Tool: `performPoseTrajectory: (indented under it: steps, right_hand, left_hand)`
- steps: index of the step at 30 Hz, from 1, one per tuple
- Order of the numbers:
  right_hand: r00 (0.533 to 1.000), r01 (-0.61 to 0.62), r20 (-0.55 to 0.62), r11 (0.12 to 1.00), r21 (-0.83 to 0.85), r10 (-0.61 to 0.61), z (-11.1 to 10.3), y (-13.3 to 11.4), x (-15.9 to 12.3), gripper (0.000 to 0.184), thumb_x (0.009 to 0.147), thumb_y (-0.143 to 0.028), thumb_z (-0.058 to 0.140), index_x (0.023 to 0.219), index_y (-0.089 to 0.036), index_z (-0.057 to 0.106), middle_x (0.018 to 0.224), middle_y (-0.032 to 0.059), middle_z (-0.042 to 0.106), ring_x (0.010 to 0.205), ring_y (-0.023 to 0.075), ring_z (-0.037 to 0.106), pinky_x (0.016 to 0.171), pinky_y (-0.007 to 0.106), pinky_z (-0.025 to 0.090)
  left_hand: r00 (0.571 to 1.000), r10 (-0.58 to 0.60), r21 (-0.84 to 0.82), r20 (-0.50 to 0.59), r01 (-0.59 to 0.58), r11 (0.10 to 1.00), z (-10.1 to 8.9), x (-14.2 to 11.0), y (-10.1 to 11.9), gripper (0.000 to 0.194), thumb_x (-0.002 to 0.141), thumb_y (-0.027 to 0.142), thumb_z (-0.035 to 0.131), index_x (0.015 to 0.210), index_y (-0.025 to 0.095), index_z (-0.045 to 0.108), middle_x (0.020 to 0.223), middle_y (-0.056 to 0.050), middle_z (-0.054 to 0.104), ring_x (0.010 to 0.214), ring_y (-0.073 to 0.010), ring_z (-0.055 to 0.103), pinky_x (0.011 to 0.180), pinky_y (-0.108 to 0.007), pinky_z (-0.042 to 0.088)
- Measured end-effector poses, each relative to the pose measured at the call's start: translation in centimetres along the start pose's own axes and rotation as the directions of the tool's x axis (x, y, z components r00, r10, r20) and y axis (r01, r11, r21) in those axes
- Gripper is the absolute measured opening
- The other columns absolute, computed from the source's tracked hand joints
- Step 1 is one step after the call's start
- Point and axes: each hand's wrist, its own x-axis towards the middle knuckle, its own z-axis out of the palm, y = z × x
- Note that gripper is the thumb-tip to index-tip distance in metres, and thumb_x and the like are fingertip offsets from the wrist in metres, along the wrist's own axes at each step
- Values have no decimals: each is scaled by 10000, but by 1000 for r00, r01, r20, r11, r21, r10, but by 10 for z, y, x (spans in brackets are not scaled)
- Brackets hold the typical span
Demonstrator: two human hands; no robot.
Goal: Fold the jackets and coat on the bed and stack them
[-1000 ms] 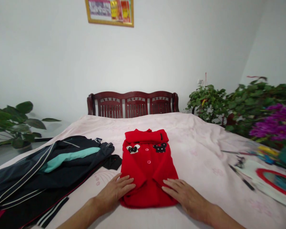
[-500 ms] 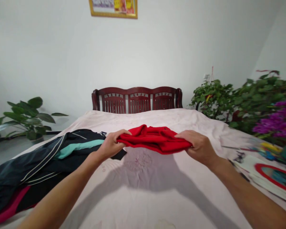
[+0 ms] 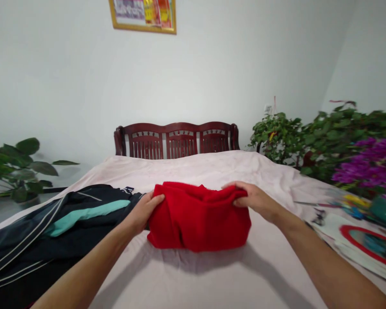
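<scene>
A folded red garment point(image 3: 201, 221) hangs upright in front of me, just above the bed, its exact kind hidden by the folds. My left hand point(image 3: 146, 210) pinches its upper left corner, thumb on the near face. At the upper right corner my right hand point(image 3: 252, 199) grips the cloth between thumb and fingers. The garment's shadow falls on the pale pink bedsheet point(image 3: 193, 285) below it. Left of my left hand lies a dark navy garment point(image 3: 93, 227) with white piping and a turquoise strip.
A dark wooden headboard point(image 3: 180, 139) stands beyond the bed against the wall. Leafy plants point(image 3: 350, 133) and purple flowers point(image 3: 369, 167) are at the right, above papers and a red-rimmed oval item point(image 3: 369, 246). Another potted plant point(image 3: 22, 167) stands at the left.
The red garment has tipped from nearly flat to upright, so its broad face now shows. Both hands still hold its ends, and the view has shifted slightly right and up.
</scene>
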Motion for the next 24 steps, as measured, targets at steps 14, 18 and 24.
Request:
performPoseTrajectory:
  steps: [14, 18, 24]
  right_hand:
    - [878, -461, -315, 811, -360, 360, 3, 212, 188, 528, 749, -230, 613, 1265, -118, 584, 1115, 151, 709, 1000, 256, 667, 858, 339, 502]
    - [872, -489, -276, 728, -481, 404, -9, 238, 199, 589, 777, -414, 655, 1323, -206, 581, 1359, 151, 603, 1252, 326, 539, 1014, 418, 412]
    - [833, -530, -164, 679, -507, 528, -31, 246, 197, 866, 734, -708, 601, 1375, -128, 553, 1436, 221, 524, 1269, 361, 535, 977, 463, 451]
  left_hand:
    - [910, -187, 478, -370, 359, 802, -37, 182, -119, 304, 794, 406, 695, 929, 135, 660, 930, -158, 765, 1025, -328, 704, 865, -398, 549]
    - [873, -193, 602, -447, 454, 657, -55, 198, -145, 549, 757, 509, 696, 1168, 153, 617, 1290, -210, 653, 1309, -409, 517, 1015, -484, 441]
    - [859, -330, 520, -392, 503, 691, -68, 202, -143, 722, 633, 603, 767, 1158, 129, 624, 1211, -218, 693, 1216, -406, 593, 887, -433, 517]
